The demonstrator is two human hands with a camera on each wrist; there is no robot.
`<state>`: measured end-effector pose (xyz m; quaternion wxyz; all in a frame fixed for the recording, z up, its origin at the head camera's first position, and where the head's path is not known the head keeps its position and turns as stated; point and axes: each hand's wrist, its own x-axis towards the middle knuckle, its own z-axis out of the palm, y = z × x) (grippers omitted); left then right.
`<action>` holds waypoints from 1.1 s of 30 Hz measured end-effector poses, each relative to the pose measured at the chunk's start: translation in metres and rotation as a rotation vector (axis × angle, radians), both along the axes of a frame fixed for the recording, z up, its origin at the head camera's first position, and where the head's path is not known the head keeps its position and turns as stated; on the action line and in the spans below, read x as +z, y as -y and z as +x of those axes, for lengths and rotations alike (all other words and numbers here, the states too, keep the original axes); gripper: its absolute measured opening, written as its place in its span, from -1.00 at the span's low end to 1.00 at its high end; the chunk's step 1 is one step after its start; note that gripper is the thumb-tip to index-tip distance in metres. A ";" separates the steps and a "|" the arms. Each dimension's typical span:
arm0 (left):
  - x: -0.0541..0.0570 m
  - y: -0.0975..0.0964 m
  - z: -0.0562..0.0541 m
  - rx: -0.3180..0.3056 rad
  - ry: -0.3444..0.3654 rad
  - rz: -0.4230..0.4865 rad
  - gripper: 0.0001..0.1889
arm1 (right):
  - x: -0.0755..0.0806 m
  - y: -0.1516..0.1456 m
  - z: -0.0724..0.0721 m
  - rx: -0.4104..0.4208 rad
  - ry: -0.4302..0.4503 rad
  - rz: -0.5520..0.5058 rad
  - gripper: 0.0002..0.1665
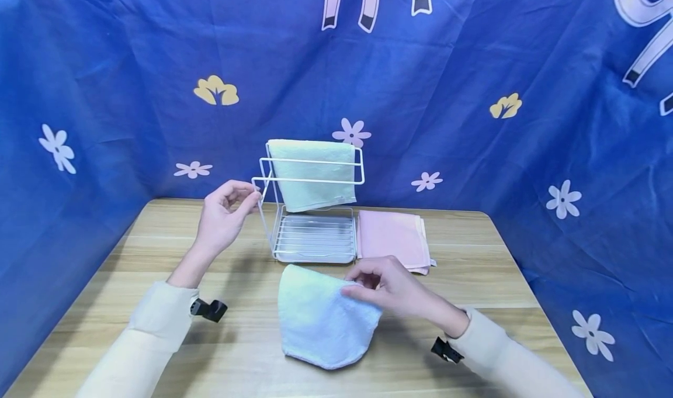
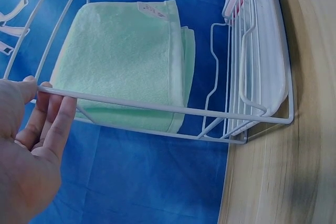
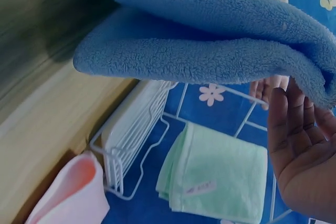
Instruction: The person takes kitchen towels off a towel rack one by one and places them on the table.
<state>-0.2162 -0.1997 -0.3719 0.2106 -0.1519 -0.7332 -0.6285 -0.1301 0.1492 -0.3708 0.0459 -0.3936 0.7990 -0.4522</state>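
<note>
A white wire rack point(image 1: 265, 228) stands near the back of the table. My left hand point(image 1: 226, 211) pinches its left front upright between thumb and fingers, which the left wrist view also shows. Over the rack's rear top bar hangs a mint green towel point(image 1: 315, 176). My right hand point(image 1: 391, 287) grips the upper right edge of a folded light blue towel point(image 1: 326, 319), held up in front of the rack. The right wrist view shows the blue towel's folded layers point(image 3: 199, 56) hanging from the fingers point(image 3: 296, 119).
A folded pink towel point(image 1: 391, 240) lies on the table right of the rack. The rack's base holds a white tray point(image 1: 315, 255) under wire slats. A blue patterned cloth point(image 1: 431, 94) hangs behind and beside the wooden table point(image 1: 252, 351).
</note>
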 end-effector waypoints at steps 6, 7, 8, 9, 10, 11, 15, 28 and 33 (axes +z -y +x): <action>0.001 0.000 0.001 0.010 -0.001 -0.011 -0.87 | 0.002 0.010 0.006 0.075 0.010 -0.021 -0.92; 0.001 0.001 0.001 0.012 0.000 -0.013 -0.87 | 0.002 0.012 0.007 0.089 0.003 -0.022 -0.92; 0.001 0.001 0.001 0.011 0.000 -0.012 -0.87 | 0.003 0.013 0.009 0.102 -0.003 -0.023 -0.92; 0.001 0.001 0.001 0.011 0.001 -0.011 -0.87 | 0.003 0.014 0.010 0.116 -0.010 -0.025 -0.92; 0.001 0.001 0.001 0.011 0.001 -0.009 -0.87 | 0.003 0.015 0.011 0.127 -0.012 -0.025 -0.93; 0.001 0.001 0.002 0.010 0.002 -0.005 -0.88 | 0.003 0.017 0.012 0.137 -0.007 -0.027 -0.93; 0.001 0.000 0.002 0.009 -0.001 -0.007 -0.86 | -0.001 0.021 0.013 0.148 0.049 -0.022 -0.93; 0.001 0.000 0.001 -0.010 -0.006 0.011 -0.86 | -0.021 0.027 -0.010 0.080 0.132 0.044 -0.90; 0.001 -0.001 0.001 -0.010 -0.006 0.012 -0.82 | -0.028 0.029 -0.022 0.069 0.111 0.035 -0.90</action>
